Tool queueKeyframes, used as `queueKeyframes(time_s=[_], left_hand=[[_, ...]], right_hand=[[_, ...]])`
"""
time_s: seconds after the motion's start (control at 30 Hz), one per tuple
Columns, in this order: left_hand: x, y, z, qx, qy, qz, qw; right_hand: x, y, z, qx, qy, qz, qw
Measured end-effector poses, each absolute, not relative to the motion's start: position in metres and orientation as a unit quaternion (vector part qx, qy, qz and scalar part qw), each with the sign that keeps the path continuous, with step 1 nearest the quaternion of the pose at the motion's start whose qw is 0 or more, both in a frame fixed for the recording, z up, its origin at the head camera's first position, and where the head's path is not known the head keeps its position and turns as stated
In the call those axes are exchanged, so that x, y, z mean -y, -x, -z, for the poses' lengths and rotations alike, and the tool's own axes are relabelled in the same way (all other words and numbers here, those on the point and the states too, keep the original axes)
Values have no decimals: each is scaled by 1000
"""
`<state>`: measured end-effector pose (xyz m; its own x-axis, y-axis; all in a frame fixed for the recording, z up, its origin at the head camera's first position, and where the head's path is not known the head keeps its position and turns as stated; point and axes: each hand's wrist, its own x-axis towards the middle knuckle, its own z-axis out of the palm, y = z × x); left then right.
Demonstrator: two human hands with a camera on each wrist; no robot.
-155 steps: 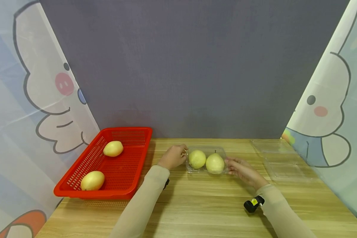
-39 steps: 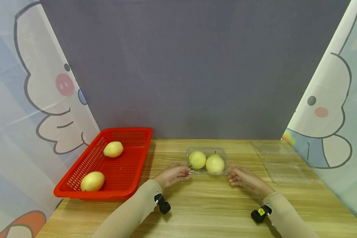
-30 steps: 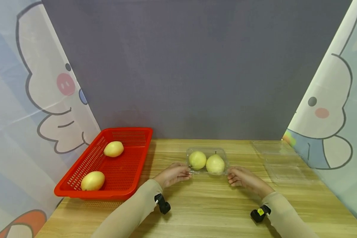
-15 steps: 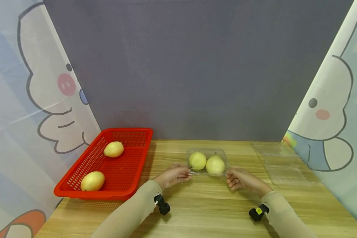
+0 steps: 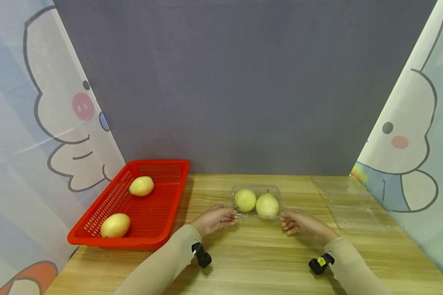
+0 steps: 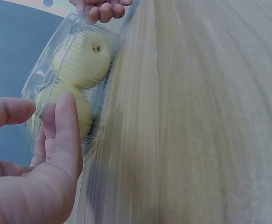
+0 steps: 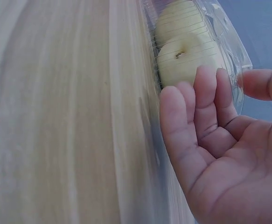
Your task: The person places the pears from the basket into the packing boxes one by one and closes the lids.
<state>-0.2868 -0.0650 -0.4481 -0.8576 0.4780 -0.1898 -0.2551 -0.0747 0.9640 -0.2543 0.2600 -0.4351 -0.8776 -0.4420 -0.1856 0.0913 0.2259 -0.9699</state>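
Observation:
A clear plastic clamshell box (image 5: 256,187) with two pale yellow pears in it, one of them this pear (image 5: 267,206), sits on the wooden table. My left hand (image 5: 214,220) pinches the box's front left corner between thumb and fingers. At the front right corner, my right hand (image 5: 304,224) pinches the rim; thumb and index finger meet at the edge in the right wrist view, beside a pear (image 7: 184,58). In the left wrist view the clear plastic (image 6: 56,44) stands over both fruits, and the other hand's fingertips (image 6: 105,11) touch its far end.
On the left stands a red plastic basket (image 5: 175,205) with two yellow oval fruits, one near its back (image 5: 141,186) and one in front (image 5: 115,225). More clear plastic packaging (image 5: 358,209) lies at the right. A grey panel (image 5: 243,90) closes off the back.
Both hands have come from the box's sides to its front corners, the left one moving toward me. Over the last second they hold nearly still; the pears stay put.

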Motion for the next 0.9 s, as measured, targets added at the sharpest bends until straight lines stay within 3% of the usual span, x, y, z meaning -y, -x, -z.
queueKeyframes(time_s=[0.9], left_hand=[[64,286,448,-639,-84,-723,247]], right_hand=[[-258,255,434,-772,123,589,205]])
